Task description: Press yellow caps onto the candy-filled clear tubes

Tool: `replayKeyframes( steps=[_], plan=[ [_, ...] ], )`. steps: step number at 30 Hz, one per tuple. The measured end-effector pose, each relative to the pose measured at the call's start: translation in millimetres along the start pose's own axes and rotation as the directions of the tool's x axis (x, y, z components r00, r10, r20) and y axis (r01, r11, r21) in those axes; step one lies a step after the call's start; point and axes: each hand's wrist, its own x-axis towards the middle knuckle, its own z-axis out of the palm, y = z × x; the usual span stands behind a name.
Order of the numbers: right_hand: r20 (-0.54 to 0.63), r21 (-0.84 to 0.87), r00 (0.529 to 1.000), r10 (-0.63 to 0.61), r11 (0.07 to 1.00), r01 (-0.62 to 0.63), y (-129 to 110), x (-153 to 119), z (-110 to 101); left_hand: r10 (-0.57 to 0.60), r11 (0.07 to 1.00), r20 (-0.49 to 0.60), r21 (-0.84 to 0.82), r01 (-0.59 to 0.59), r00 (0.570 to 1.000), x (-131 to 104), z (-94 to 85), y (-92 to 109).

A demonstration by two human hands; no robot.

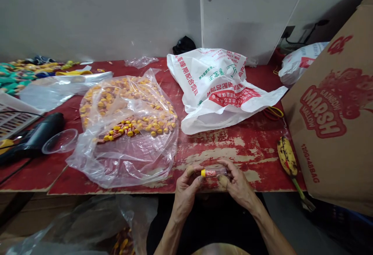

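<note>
Both my hands hold one small clear tube with a yellow cap and a red label, level above the near edge of the red table. My left hand pinches the yellow-cap end. My right hand grips the other end. To the left lies an open clear plastic bag spread over a heap of several similar yellow-capped tubes.
A white printed plastic bag lies behind my hands. A spotted banana and a large marshmallow carton stand right. A black tool, a clear cup and a white basket lie left. Another clear bag hangs below the table.
</note>
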Motion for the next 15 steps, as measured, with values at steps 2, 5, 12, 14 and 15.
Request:
replayKeyframes(
  steps=[2,5,12,14,15],
  plan=[
    [0.004,-0.005,1.000,0.012,1.000,-0.012,-0.8,-1.6,0.1,-0.017,1.000,0.003,-0.006,0.017,1.000,-0.6,-0.4,-0.9],
    [0.021,-0.057,1.000,0.000,0.998,0.001,-0.9,-2.1,-0.7,-0.011,1.000,0.017,0.009,0.011,1.000,-1.4,-1.3,-2.2],
    [-0.006,-0.009,1.000,0.009,1.000,-0.009,-2.7,-3.4,-1.5,0.002,1.000,0.043,0.027,-0.003,0.999,-1.7,-2.6,-2.1],
    [-0.002,-0.019,1.000,-0.001,1.000,0.001,-2.7,-2.9,-1.1,0.020,0.999,0.039,0.046,-0.022,0.999,-1.3,-1.4,-0.9],
    [-0.001,-0.040,1.000,-0.005,0.999,0.005,-2.4,-2.5,-0.9,0.039,0.997,0.032,0.062,-0.041,0.999,-1.0,-0.8,-0.4]
  ],
)
